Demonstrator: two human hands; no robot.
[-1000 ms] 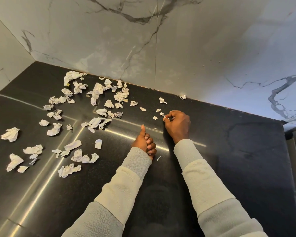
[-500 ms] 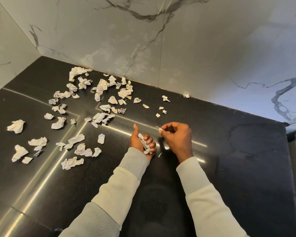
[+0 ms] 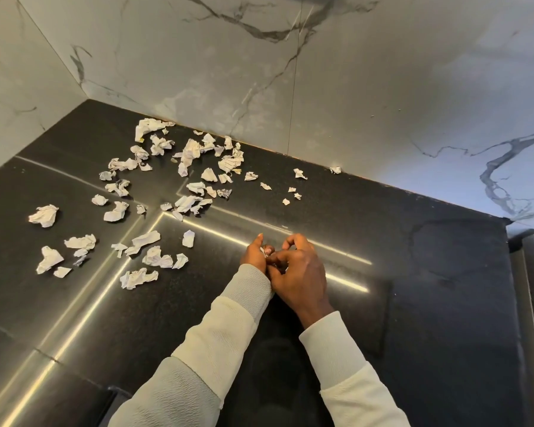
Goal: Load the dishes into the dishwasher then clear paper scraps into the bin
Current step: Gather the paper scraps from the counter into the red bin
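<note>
Our right hand [image 3: 299, 272] touches our left hand [image 3: 255, 252], which grips paper scraps [image 3: 264, 251]; right grip unclear. Crumpled paper [image 3: 142, 241] litters the left of the black tabletop [image 3: 429, 288], the right side open.

Scraps in left hand [image 3: 255, 252] mostly hidden behind right hand [image 3: 299, 272].

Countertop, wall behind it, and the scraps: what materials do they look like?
Countertop: dark polished stone or a composite, speckled, with mirror-like light streaks. Wall: white marble-look slab or tile with grey veining, a thin vertical seam and a satin sheen. Paper scraps: thin white paper, crumpled and torn, some with faint ruled lines.
</note>
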